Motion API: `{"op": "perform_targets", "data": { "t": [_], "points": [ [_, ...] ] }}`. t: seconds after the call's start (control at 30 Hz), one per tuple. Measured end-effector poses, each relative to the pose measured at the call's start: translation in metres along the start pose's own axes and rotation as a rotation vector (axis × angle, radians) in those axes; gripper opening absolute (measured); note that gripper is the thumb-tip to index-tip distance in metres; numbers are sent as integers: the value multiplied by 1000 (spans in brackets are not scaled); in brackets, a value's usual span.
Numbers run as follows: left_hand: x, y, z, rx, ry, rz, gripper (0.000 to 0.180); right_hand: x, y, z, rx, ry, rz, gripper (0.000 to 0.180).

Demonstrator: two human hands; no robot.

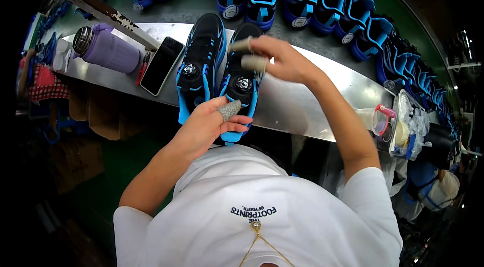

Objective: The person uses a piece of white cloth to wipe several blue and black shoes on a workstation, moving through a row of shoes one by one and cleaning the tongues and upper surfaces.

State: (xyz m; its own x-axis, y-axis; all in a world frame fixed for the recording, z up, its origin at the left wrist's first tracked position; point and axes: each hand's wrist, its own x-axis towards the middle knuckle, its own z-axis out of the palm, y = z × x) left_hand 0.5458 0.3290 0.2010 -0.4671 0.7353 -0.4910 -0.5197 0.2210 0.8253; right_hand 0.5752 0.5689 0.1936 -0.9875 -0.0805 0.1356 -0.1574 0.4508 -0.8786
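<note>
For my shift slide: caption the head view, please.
Left hand on one shoe, right hand over it, another shoe alongside.

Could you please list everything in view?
bench: one, silver metal, centre
front shoes: two, black and blue, bench's near edge
other shoes: many, same colours, further back
bottle: one, purple, left
phone: one, black screen, near bottle
red item: count unclear, red, beside phone
post: one, chipped white, upper left
pink item: one, part clear, right
plastic bags: several, clear, far right
boxes: several, brown, lower left
cloth: one, checked red, left
shirt: one, white, below
necklace: one, gold, on shirt
finger covers: three, grey and beige, worn
left grip: one, at right front shoe
right grip: one, blurred, above it
</note>
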Motion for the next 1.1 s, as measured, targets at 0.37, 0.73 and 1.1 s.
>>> {"op": "perform_targets", "data": {
  "t": [0.37, 0.73, 1.1],
  "points": [
    [9, -7, -1, -75, -70, -3, 32, -16, -20, 33, -538, -158, -105, 48],
    [7, -9, 9, -102, -63, 1, 34, -19, -7, 34, -531, -57, -418, 55],
    [-9, 62, 10, 1362, 185, 490, 20, -53, 0, 35, -201, 296, -97, 86]
  ]
}}
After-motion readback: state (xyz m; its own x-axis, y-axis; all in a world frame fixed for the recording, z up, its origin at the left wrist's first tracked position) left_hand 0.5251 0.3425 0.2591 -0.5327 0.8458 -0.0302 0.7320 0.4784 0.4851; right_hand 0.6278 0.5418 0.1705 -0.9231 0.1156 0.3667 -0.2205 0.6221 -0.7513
